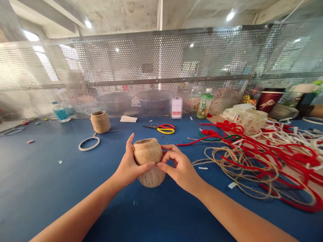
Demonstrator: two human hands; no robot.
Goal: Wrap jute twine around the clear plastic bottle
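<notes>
In front of me a clear jar (pixel 152 178) is tilted slightly, its upper part wound with rows of jute twine (pixel 147 153) and its lower part bare. My left hand (pixel 128 168) grips it from the left, thumb across the front and a finger raised by the rim. At the jar's right side my right hand (pixel 183 168) is closed, thumb and forefinger pinching at the lower edge of the winding. Loose twine (pixel 234 168) lies in a tangled coil to the right, one strand leading toward this hand. The hidden fingertips and the strand between them are hard to make out.
Scissors (pixel 165 129) with red and yellow handles lie beyond the jar. A twine-covered jar (pixel 100 122), a tape roll (pixel 89 144) and a blue bottle (pixel 60 112) are at left. Red cords (pixel 277 134) and a green-capped bottle (pixel 205 104) are at right, before a perforated metal screen (pixel 141 60).
</notes>
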